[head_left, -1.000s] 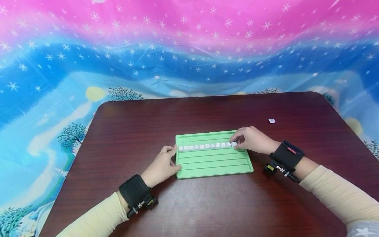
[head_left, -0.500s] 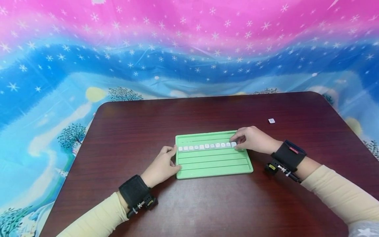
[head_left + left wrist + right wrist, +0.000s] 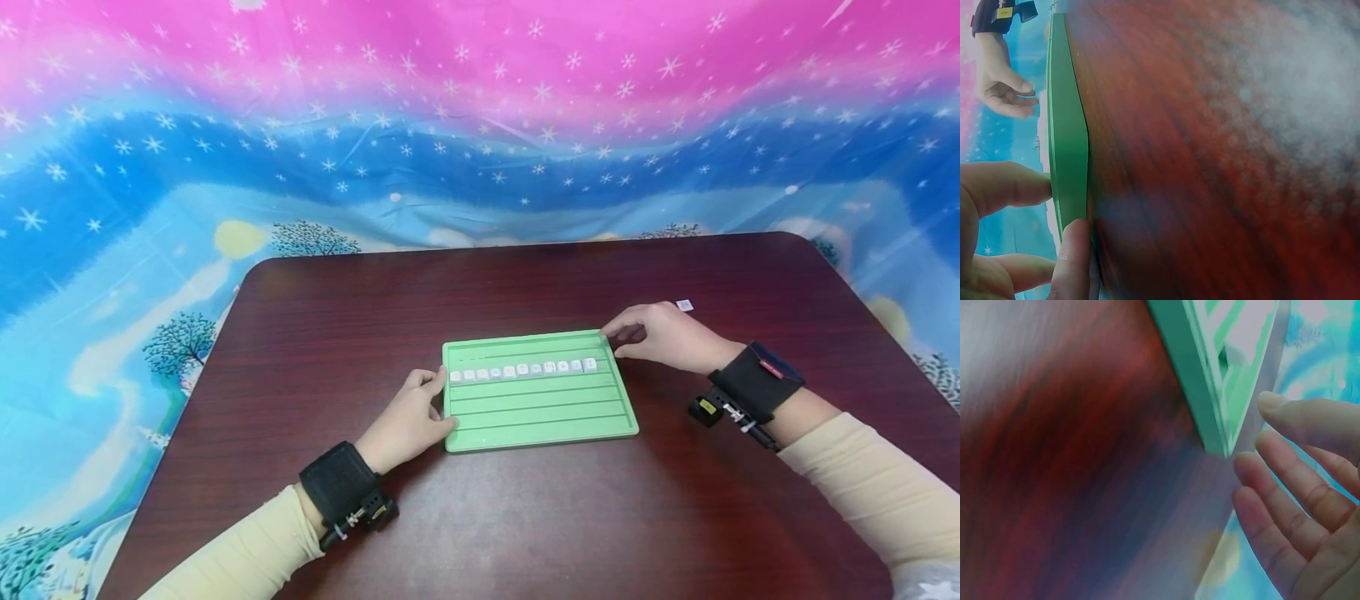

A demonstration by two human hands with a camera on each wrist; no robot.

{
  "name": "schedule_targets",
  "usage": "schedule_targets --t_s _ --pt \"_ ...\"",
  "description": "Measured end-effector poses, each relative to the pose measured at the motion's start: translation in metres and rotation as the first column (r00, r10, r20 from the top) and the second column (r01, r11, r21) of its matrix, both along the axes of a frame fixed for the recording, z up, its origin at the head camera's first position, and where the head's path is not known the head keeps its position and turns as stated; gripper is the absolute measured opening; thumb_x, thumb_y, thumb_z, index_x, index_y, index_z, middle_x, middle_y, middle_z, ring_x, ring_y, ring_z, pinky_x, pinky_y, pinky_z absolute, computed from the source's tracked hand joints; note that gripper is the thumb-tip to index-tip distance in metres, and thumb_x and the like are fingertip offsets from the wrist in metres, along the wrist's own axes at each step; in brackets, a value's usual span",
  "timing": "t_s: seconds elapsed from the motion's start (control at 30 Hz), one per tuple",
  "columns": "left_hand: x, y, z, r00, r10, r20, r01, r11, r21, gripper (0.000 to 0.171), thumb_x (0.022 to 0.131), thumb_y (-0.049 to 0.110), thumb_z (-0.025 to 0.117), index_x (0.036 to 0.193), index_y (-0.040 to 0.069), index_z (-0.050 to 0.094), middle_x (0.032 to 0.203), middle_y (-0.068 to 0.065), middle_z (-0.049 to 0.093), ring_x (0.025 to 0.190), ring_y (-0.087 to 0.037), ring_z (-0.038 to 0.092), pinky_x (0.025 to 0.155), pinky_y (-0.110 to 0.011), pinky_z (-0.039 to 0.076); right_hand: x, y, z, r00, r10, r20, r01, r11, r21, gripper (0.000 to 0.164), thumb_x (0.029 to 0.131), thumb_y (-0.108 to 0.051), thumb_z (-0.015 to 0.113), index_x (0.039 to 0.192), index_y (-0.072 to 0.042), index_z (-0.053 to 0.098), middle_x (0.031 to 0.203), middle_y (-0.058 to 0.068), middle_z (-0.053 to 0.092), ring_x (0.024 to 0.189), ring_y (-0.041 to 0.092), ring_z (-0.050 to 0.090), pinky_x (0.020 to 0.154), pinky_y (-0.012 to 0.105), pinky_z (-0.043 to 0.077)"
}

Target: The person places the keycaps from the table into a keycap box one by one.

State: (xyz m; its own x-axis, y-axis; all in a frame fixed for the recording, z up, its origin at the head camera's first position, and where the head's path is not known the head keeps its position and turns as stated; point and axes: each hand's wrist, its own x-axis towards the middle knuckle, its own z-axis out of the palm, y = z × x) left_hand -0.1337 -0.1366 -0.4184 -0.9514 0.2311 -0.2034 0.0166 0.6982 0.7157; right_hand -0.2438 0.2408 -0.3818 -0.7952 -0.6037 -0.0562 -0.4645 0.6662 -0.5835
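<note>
A light green grooved tray (image 3: 543, 423) lies on the table. Along one of its upper grooves stands a row of small white square tiles (image 3: 522, 371). My left hand (image 3: 405, 419) holds the tray's left edge between thumb and fingers; the left wrist view shows those fingertips on the green side wall (image 3: 1069, 134). Just off the tray's upper right corner, my right hand (image 3: 666, 336) has loosely bent fingers with nothing between them. In the right wrist view its fingers (image 3: 1285, 506) are spread near the tray's corner (image 3: 1216, 440). A lone white tile (image 3: 684, 306) lies right behind the right hand.
The dark reddish-brown table (image 3: 480, 525) has rounded far corners. Behind it hangs a pink and blue snowflake-patterned cloth (image 3: 480, 142). Black wrist straps (image 3: 341, 483) with small cameras sit on both wrists.
My right hand has let go of the last tile at the row's right end and moved right and away, toward the lone tile. The left hand stays at the tray's edge.
</note>
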Motion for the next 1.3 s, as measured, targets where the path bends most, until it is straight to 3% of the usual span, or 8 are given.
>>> schedule_targets --t_s 0.13,0.3,0.37,0.5,0.63,0.9,1.07,1.3 --pt "0.0 0.0 0.0 1.0 0.0 0.004 0.0 1.0 0.0 0.078 0.092 0.007 0.074 0.156 -0.008 0.031 0.145 -0.022 0.041 0.074 -0.009 0.055 0.069 -0.029 0.048 -0.005 0.011 0.004 0.998 -0.041 -0.044 0.044 0.996 0.071 0.033 0.093 -0.004 0.074 0.126 -0.003 0.073 0.122 0.017 0.069 0.079 0.018 0.064 0.072 0.036 0.052" --pt "0.0 0.0 -0.001 1.0 -0.001 0.007 0.001 1.0 0.004 0.078 0.093 0.006 0.073 0.156 -0.008 0.03 0.145 -0.022 0.041 0.073 -0.009 0.055 0.068 -0.028 0.048 -0.011 0.025 0.007 0.991 -0.106 -0.078 0.114 0.987 0.11 0.031 0.099 -0.014 0.07 0.127 -0.004 0.073 0.119 0.018 0.07 0.049 0.009 0.024 0.056 0.032 0.034" --pt "0.0 -0.001 -0.001 1.0 0.0 0.01 0.0 1.0 0.006 0.078 0.093 0.006 0.073 0.156 -0.008 0.03 0.145 -0.022 0.041 0.073 -0.009 0.056 0.069 -0.029 0.048 -0.014 0.031 0.007 0.987 -0.125 -0.097 0.135 0.985 0.11 0.03 0.1 -0.015 0.068 0.127 -0.003 0.073 0.117 0.018 0.071 0.048 0.009 0.023 0.052 0.032 0.032" --pt "0.0 -0.001 -0.001 1.0 -0.002 0.01 0.001 1.0 0.006 0.078 0.093 0.006 0.073 0.156 -0.007 0.03 0.145 -0.022 0.04 0.074 -0.009 0.056 0.069 -0.029 0.048 -0.02 0.043 0.006 0.975 -0.166 -0.147 0.184 0.976 0.121 0.028 0.101 -0.015 0.066 0.125 -0.001 0.073 0.116 0.021 0.071 0.056 0.016 0.046 0.057 0.034 0.04" --pt "-0.001 -0.001 -0.002 1.0 -0.005 0.01 0.004 1.0 0.007 0.078 0.093 0.006 0.073 0.157 -0.007 0.03 0.145 -0.022 0.04 0.074 -0.009 0.056 0.07 -0.03 0.049 -0.028 0.054 0.004 0.961 -0.209 -0.179 0.236 0.96 0.148 0.027 0.101 -0.012 0.064 0.122 0.003 0.073 0.119 0.025 0.069 0.079 0.026 0.062 0.062 0.038 0.043" --pt "-0.001 -0.001 -0.003 1.0 -0.007 0.004 0.007 1.0 0.004 0.078 0.093 0.007 0.073 0.156 -0.008 0.03 0.145 -0.022 0.041 0.074 -0.008 0.056 0.07 -0.029 0.049 -0.038 0.069 0.003 0.95 -0.278 -0.141 0.304 0.928 0.218 0.035 0.098 -0.006 0.064 0.127 0.013 0.065 0.123 0.036 0.061 0.105 0.047 0.062 0.079 0.057 0.051" --pt "-0.001 -0.001 -0.002 1.0 -0.005 0.003 0.005 1.0 0.007 0.078 0.093 0.006 0.073 0.156 -0.008 0.03 0.145 -0.022 0.04 0.073 -0.008 0.056 0.069 -0.029 0.049 -0.042 0.072 0.002 0.946 -0.291 -0.146 0.32 0.913 0.255 0.035 0.097 -0.003 0.063 0.127 0.015 0.064 0.124 0.039 0.058 0.101 0.045 0.062 0.07 0.048 0.047" --pt "0.0 -0.001 -0.002 1.0 -0.002 0.014 0.002 1.0 0.01 0.078 0.093 0.006 0.073 0.156 -0.007 0.03 0.145 -0.022 0.04 0.073 -0.009 0.056 0.068 -0.029 0.048 -0.046 0.071 -0.004 0.944 -0.307 -0.124 0.33 0.899 0.288 0.034 0.096 0.001 0.063 0.127 0.015 0.064 0.124 0.039 0.059 0.101 0.045 0.062 0.074 0.05 0.049"
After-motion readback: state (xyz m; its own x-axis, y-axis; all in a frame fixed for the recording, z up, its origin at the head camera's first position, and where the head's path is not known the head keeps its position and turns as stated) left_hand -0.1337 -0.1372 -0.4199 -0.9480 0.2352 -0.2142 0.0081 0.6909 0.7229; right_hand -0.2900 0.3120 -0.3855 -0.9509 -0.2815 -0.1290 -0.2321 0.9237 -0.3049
